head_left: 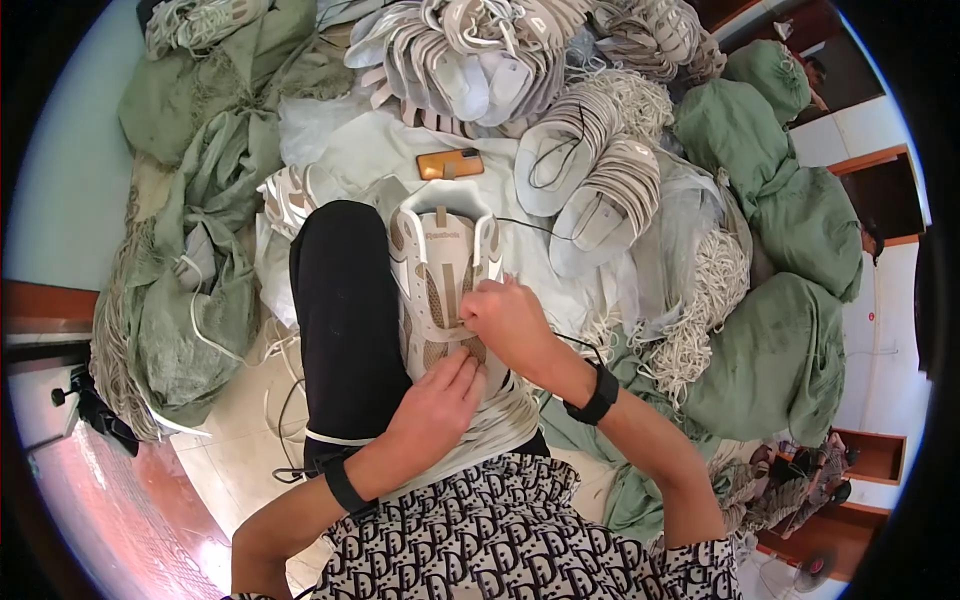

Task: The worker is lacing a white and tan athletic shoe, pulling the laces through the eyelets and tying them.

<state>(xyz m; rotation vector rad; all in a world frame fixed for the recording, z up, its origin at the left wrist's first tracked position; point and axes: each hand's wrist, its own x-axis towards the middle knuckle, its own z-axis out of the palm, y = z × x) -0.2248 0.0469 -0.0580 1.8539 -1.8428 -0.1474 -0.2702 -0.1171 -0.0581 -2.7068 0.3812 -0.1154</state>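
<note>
A beige and white sneaker upper (442, 262) lies across my lap, its collar pointing away from me and its toe near me. My left hand (438, 402) is closed at the toe end, bent fingertips pressed on the mesh and gripping the upper. Just above it, my right hand (508, 318) is pinched at the eyelet edge on the right side. Whatever lies between those right fingertips is hidden. A bundle of white shoelaces (512, 420) rests on my lap beneath my hands. No lace crosses the visible upper part of the tongue.
Stacked shoe uppers (470, 60) stand at the far side, with two more rows (610, 195) at right. A phone in an orange case (449, 163) lies on white sheeting. Loose laces (705, 310) spill beside green sacks (770, 350). Green cloth (200, 330) is heaped at left.
</note>
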